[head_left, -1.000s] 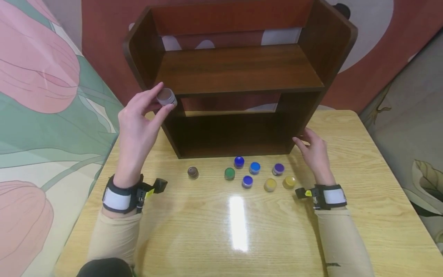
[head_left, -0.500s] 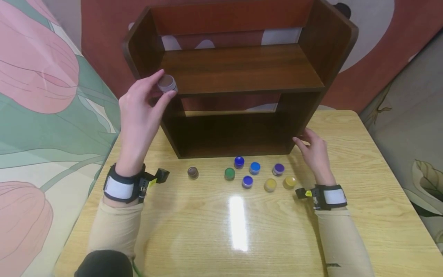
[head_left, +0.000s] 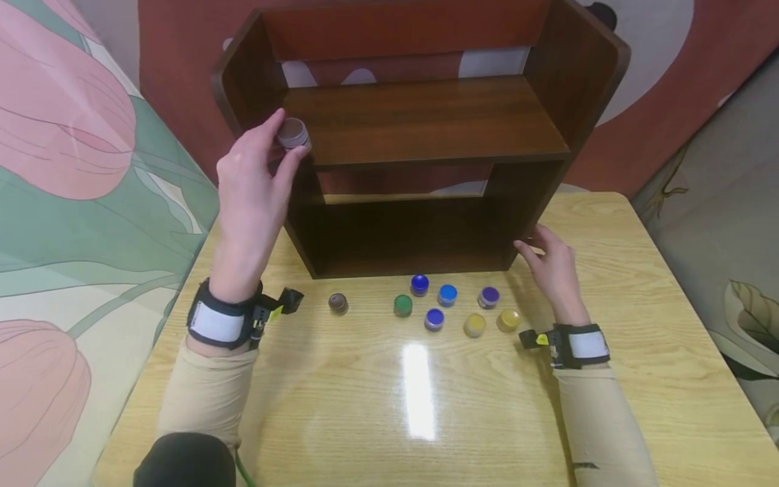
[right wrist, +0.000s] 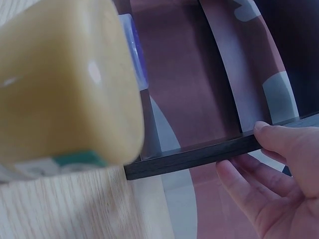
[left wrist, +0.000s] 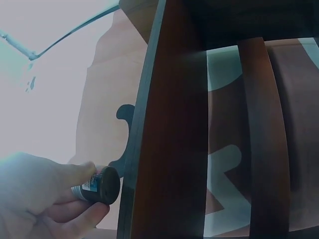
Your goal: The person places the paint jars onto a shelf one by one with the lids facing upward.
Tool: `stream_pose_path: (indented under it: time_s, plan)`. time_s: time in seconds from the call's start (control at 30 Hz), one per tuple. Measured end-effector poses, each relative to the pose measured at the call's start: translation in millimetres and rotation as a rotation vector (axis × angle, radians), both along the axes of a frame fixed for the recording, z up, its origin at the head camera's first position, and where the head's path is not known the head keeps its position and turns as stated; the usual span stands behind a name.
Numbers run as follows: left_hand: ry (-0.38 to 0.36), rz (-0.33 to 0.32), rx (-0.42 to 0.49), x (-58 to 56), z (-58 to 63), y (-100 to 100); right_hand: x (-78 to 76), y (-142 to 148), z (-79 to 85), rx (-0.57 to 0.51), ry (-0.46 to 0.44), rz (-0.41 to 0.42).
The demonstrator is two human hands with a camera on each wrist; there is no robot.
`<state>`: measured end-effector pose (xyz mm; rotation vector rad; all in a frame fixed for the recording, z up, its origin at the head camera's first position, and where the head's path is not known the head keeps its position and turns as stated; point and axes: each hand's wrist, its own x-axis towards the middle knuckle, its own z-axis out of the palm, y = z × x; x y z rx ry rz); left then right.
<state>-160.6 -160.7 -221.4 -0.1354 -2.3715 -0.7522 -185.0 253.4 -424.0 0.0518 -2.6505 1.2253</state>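
Observation:
My left hand (head_left: pixel 252 176) pinches a small paint jar (head_left: pixel 293 133) between thumb and fingers, raised beside the left end of the upper shelf board. In the left wrist view the jar (left wrist: pixel 105 185) shows a dark round end and a printed label, close to the side panel's front edge. At the lower right, my right hand (head_left: pixel 552 270) grips the side panel of a dark brown wooden shelf (head_left: pixel 420 122). The right wrist view has the thumb on one face of that panel (right wrist: pixel 194 158) and the fingers on the other.
In front of the shelf stand several small paint jars: a brown one (head_left: pixel 338 304) off to the left, a green one (head_left: pixel 403 306), a purple one (head_left: pixel 489 297), plus blue and yellow ones. They sit on a light wooden table (head_left: pixel 341 399). Patterned walls (head_left: pixel 170 54) rise behind.
My left hand has lifted the paint jar upward, from below the upper shelf board's front edge to above it. The right hand has stayed on the side panel.

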Motion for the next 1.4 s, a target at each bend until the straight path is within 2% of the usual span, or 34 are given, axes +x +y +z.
stream_pose_path:
  time_s: [0.5,0.83,1.1,1.4]
  plan:
    - [-0.043,-0.004,-0.033,-9.8,-0.7,5,2.0,-1,1.5,-0.005,-0.007,0.003]
    - [-0.116,0.026,-0.068,-12.5,1.4,8,3.0,-1,1.5,-0.005,-0.011,0.001]
    - [-0.106,0.037,-0.079,-13.9,-0.4,7,3.3,-1,1.2,-0.014,-0.011,0.009]
    - [-0.137,0.056,-0.081,-14.5,0.8,8,2.3,-1,0.1,-0.015,0.003,0.010]
